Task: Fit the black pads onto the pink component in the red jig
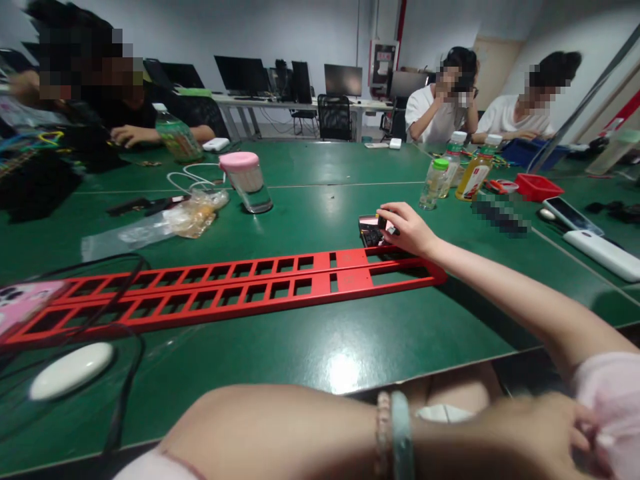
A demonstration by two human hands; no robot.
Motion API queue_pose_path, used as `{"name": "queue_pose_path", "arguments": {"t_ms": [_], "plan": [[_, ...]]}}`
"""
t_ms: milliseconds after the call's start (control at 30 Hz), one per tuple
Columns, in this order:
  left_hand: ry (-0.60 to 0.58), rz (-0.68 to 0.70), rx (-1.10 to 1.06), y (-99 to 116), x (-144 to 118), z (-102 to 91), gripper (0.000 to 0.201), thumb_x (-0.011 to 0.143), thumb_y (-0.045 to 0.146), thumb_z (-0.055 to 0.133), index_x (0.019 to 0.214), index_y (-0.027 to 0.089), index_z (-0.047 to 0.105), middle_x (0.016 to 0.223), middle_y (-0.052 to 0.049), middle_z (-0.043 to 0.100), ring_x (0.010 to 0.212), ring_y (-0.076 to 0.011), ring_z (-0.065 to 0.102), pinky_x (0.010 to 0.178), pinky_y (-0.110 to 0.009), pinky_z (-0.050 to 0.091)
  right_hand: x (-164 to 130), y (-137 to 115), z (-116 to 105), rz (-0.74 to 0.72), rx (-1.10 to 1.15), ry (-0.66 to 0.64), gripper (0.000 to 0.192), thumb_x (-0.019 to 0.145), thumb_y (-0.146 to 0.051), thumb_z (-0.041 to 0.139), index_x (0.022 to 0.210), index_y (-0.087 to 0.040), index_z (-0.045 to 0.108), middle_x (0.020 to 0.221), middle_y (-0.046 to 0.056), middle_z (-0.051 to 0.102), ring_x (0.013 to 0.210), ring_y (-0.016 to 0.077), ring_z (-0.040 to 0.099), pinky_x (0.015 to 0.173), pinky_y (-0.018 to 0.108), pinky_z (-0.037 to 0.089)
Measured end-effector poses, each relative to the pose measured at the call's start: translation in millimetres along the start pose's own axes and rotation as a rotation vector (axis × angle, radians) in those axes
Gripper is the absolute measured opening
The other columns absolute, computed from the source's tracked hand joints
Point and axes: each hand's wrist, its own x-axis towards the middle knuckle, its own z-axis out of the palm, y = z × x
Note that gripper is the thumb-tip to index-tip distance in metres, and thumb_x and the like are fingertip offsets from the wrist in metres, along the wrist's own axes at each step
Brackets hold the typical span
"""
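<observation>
1. Just beyond the far end of the red slotted rack (pixel 240 283), a small dark device (pixel 373 230) lies on the table; the right hand (pixel 407 230) pinches its right edge, fingers nearly closed.
2. It looks light, rigid and smooth; gripping its sides seems safest.
3. The left hand (pixel 530 433) plucks the pink sleeve (pixel 607 400), fingers curled.
4. The glossy green table (pixel 320 347) looks slippery; bottles (pixel 453 173), other people and monitors lie beyond.

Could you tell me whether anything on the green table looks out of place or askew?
Nothing is spilled or broken. The red rack lies slightly slanted to the table edge, black cables loop over its left end, and a crumpled plastic bag lies loose. The right hand touches a small dark device.
</observation>
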Motion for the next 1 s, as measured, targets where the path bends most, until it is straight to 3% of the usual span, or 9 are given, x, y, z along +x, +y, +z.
{"name": "queue_pose_path", "arguments": {"t_ms": [67, 133, 200, 300, 400, 533, 667, 1000], "plan": [[-0.016, 0.081, 0.139, -10, 0, -37.5, 0.031, 0.079, 0.03, 0.045, 0.106, 0.019, 0.055, 0.093, -0.008, 0.06, 0.085, -0.0213, 0.057, 0.073, -0.035, 0.047, -12, -19, -4, 0.17, 0.11, 0.09, 0.041, 0.077, -0.026, 0.055, 0.117, -0.017, 0.051, 0.111, 0.013, 0.056, 0.104, 0.0223, 0.052, 0.089, 0.041, 0.045], [0.069, 0.194, 0.643, -27, 1, -70.3, 0.025, 0.084, 0.025, 0.037, 0.095, 0.014, 0.057, 0.089, -0.01, 0.059, 0.084, -0.0219, 0.055, 0.076, -0.038, 0.046, -21, -30, -2, 0.265, 0.212, 0.093, 0.043, 0.075, -0.025, 0.058, 0.116, -0.019, 0.052, 0.111, 0.01, 0.058, 0.102, 0.0218, 0.055, 0.088, 0.04, 0.046], [0.112, 0.225, 0.967, -50, -1, -95.1, 0.024, 0.086, 0.024, 0.035, 0.083, 0.012, 0.056, 0.081, -0.01, 0.057, 0.079, -0.0209, 0.053, 0.071, -0.037, 0.046, -26, -34, 5, 0.318, 0.31, 0.059, 0.041, 0.073, -0.024, 0.059, 0.114, -0.02, 0.055, 0.11, 0.009, 0.06, 0.102, 0.0212, 0.056, 0.087, 0.038, 0.048], [0.21, 0.206, 1.212, -84, -9, -120.3, 0.02, 0.085, 0.021, 0.038, 0.08, 0.011, 0.055, 0.079, -0.01, 0.056, 0.079, -0.0201, 0.053, 0.07, -0.035, 0.046, -28, -33, 15, 0.346, 0.422, 0.012, 0.039, 0.073, -0.022, 0.059, 0.112, -0.019, 0.057, 0.11, 0.009, 0.061, 0.1, 0.0196, 0.058, 0.083, 0.035, 0.05], [0.317, 0.135, 1.293, -106, -16, -138.9, 0.02, 0.085, 0.019, 0.038, 0.086, 0.009, 0.056, 0.086, -0.013, 0.058, 0.087, -0.0222, 0.055, 0.077, -0.038, 0.046, -28, -31, 20, 0.299, 0.452, -0.022, 0.039, 0.073, -0.021, 0.06, 0.112, -0.017, 0.059, 0.11, 0.01, 0.061, 0.102, 0.0196, 0.057, 0.087, 0.036, 0.048], [0.418, 0.031, 1.359, -118, -19, -156.5, 0.039, 0.086, 0.031, 0.039, 0.11, 0.002, 0.051, 0.112, -0.021, 0.055, 0.109, -0.0292, 0.05, 0.092, -0.043, 0.041, -28, -33, 20, 0.268, 0.438, -0.05, 0.037, 0.073, -0.02, 0.061, 0.111, -0.018, 0.061, 0.111, 0.011, 0.061, 0.105, 0.0199, 0.056, 0.092, 0.039, 0.045], [0.368, -0.031, 1.386, -125, -18, -163.3, 0.056, 0.087, 0.041, 0.036, 0.119, -0.004, 0.046, 0.122, -0.026, 0.05, 0.119, -0.033, 0.043, 0.1, -0.045, 0.035, -28, -36, 21, 0.275, 0.434, -0.081, 0.036, 0.075, -0.02, 0.06, 0.112, -0.018, 0.061, 0.113, 0.011, 0.06, 0.105, 0.0199, 0.057, 0.094, 0.039, 0.044], [0.244, -0.064, 1.367, -133, -23, -168.0, 0.065, 0.086, 0.049, 0.036, 0.125, -0.002, 0.041, 0.13, -0.026, 0.043, 0.123, -0.0333, 0.039, 0.102, -0.045, 0.034, -27, -38, 25, 0.258, 0.465, -0.121, 0.037, 0.077, -0.018, 0.059, 0.115, -0.019, 0.06, 0.114, 0.012, 0.058, 0.105, 0.0194, 0.056, 0.093, 0.037, 0.046]]}}
